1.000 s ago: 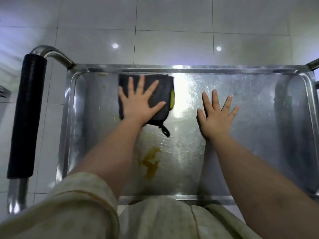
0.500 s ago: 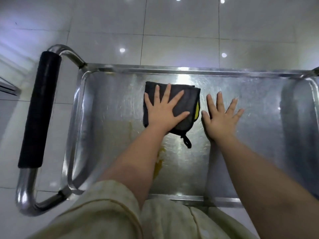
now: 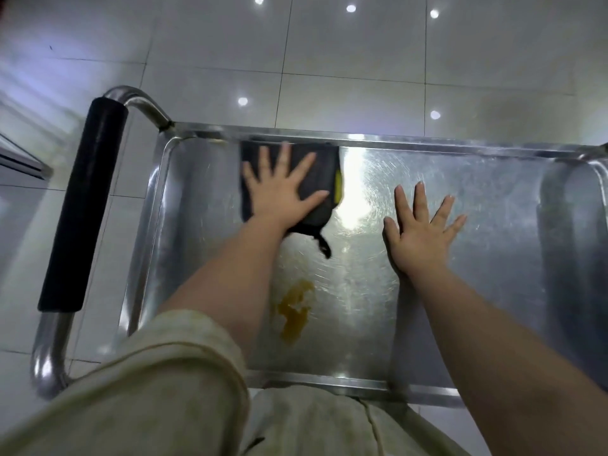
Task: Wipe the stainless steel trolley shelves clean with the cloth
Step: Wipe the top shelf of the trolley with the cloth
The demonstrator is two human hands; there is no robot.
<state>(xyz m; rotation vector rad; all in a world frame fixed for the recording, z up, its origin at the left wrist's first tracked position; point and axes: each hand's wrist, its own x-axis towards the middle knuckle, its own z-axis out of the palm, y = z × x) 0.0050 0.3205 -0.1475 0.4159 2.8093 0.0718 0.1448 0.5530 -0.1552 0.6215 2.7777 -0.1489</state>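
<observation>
Trolley shelf (image 3: 477,291), steel, raised rim. Cloth (image 3: 320,179), dark with a yellow edge, lying against the far rim. Left hand (image 3: 279,189): fingers spread, flat on the cloth. Right hand (image 3: 419,232): fingers spread, flat on bare steel beside it. Yellow-brown stain (image 3: 294,311) near the front rim. Black-padded handle (image 3: 84,205) at left.

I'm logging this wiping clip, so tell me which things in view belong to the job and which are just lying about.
In the job:
cloth, pressed flat under the left hand
shelf
stain, yellow, nearer the person than the cloth, not yet wiped
right hand, flat on the shelf

Just there:
handle, black grip at the shelf's left end
floor
</observation>
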